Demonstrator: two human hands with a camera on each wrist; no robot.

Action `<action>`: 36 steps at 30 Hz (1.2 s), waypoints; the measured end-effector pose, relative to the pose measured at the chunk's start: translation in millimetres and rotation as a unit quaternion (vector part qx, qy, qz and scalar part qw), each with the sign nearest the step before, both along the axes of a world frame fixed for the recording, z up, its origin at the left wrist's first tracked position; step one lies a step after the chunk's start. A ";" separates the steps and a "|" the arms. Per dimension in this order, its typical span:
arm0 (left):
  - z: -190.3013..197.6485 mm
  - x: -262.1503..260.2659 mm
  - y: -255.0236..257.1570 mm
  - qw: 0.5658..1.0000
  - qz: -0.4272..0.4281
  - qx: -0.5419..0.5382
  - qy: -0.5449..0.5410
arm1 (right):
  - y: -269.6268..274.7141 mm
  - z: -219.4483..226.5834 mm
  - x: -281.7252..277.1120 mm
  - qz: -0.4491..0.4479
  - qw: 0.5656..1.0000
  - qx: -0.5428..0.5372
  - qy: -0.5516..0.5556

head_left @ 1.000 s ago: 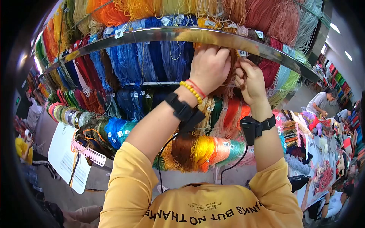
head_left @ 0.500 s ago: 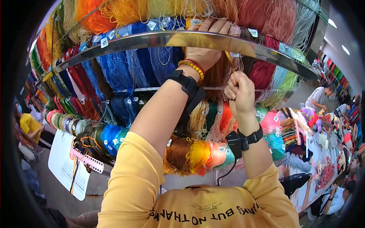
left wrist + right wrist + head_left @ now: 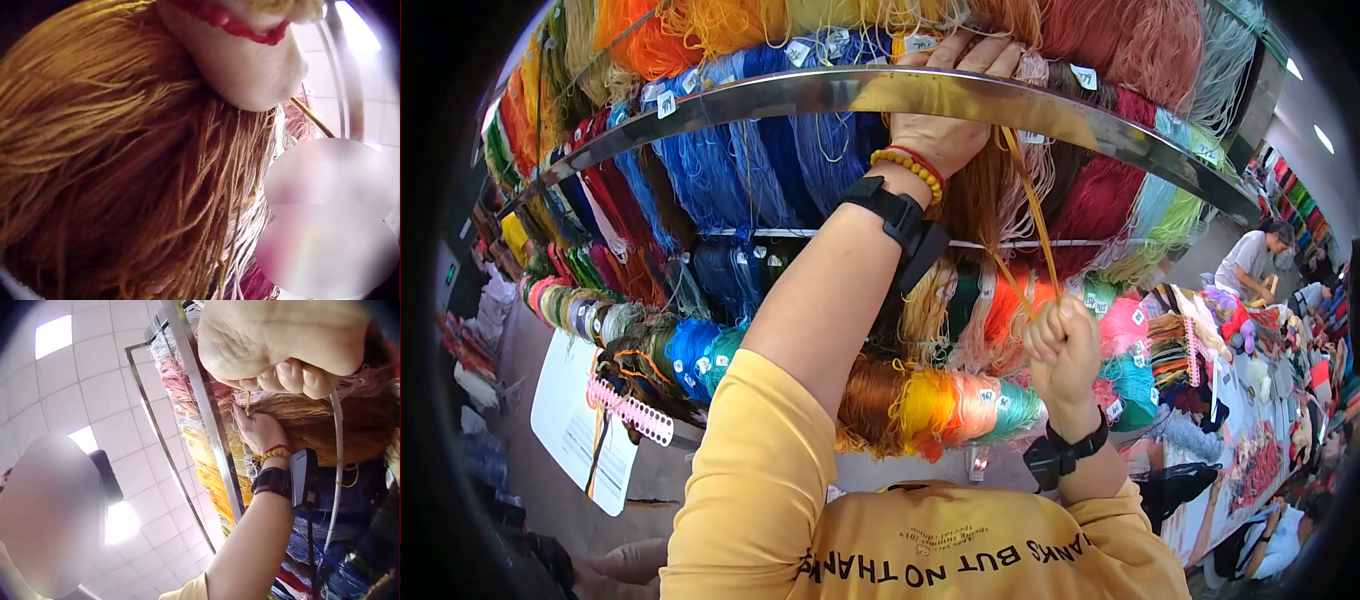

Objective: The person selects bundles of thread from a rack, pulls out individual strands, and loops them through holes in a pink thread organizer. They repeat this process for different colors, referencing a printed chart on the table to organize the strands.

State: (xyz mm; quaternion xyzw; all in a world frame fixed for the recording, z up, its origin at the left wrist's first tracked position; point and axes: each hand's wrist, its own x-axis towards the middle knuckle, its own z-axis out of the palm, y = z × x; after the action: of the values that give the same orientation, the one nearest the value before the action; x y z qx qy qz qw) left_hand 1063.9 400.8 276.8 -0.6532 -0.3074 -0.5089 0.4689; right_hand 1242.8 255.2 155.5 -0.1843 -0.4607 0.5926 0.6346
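Observation:
My left hand (image 3: 945,140) reaches up behind the curved metal bar, its fingers laid out over the top of a brown hank of thread (image 3: 972,200). In the left wrist view the brown strands (image 3: 125,156) hang loose beside the heel of that hand. Lower and to the right, my right hand (image 3: 1065,350) is curled into a fist round a golden-brown thread strand (image 3: 1031,210), which runs taut up toward the left hand. The right wrist view has the right hand's folded fingers (image 3: 290,376) close, with the left hand (image 3: 265,431) against the hank beyond.
The metal bar (image 3: 780,97) crosses in front of the upper hanks. Blue hanks (image 3: 740,180) hang to the left, dark red ones (image 3: 1090,215) to the right. A lower row holds wound thread bundles (image 3: 875,400). A paper sheet (image 3: 575,430) hangs at left; a person (image 3: 1250,262) works at right.
Both hands were together at the brown hank. The left hand moved up over its top; the right drew down and right, pulling a golden-brown strand out long.

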 end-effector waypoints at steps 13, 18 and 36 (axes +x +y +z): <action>-2.3 -7.2 -3.2 0.998 -0.057 0.001 0.011 | -18.8 -13.0 3.0 -0.033 0.999 -0.023 -0.012; -4.1 -2.5 -19.6 0.998 -0.065 0.001 0.007 | -20.8 -15.1 -0.6 -0.070 0.993 -0.021 -0.087; 10.8 -10.3 -15.9 0.997 0.076 -0.017 0.002 | -33.2 -34.1 7.1 -0.129 0.983 0.029 -0.126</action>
State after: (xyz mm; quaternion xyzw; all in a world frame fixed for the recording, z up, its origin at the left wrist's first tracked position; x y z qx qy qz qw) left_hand 1053.6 384.9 287.6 -0.6367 -0.3637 -0.4652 0.4959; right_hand 1249.8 222.0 121.5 -0.2969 -0.5265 0.4642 0.6474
